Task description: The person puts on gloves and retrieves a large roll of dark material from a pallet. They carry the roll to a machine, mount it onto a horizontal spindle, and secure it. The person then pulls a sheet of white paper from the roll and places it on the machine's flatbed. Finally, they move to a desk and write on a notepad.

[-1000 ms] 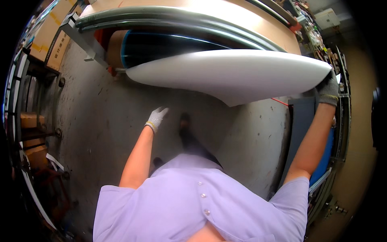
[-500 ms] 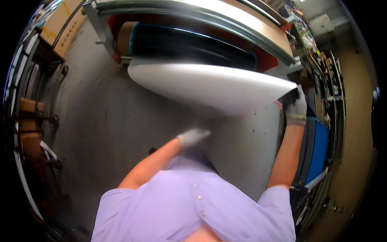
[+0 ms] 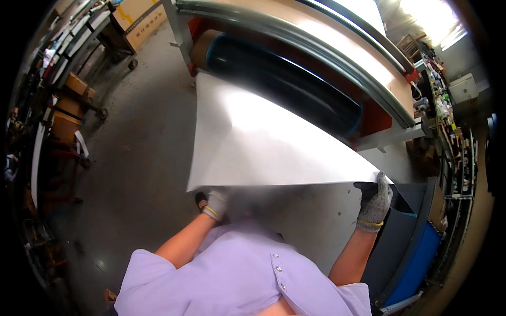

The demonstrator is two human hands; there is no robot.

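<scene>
A large white sheet (image 3: pixel 258 142) spreads in front of me, its far edge along a big dark roll (image 3: pixel 284 81) with a brown core. My right hand (image 3: pixel 375 203), in a grey knitted glove with dark fingertips, pinches the sheet's near right corner, thumb on top. Beside it hangs a dark flap (image 3: pixel 405 201). My left hand (image 3: pixel 216 202), in a pale glove with a yellow cuff edge, is just under the near edge, close to the left corner. Its fingers are hidden by the sheet and blurred, so their grip cannot be made out.
The roll sits beneath a bench (image 3: pixel 363 63) with metal rails. At left are a wheeled rack (image 3: pixel 113 47) and cardboard boxes (image 3: pixel 71 108). A blue panel (image 3: pixel 416 263) stands close by my right arm, with cluttered shelves (image 3: pixel 443 113) beyond. Grey floor (image 3: pixel 132 158) lies between.
The sheet has opened out flatter and come nearer to me. My right hand has moved down with its corner. My left hand has shifted left and down, to the sheet's near edge. My view has turned.
</scene>
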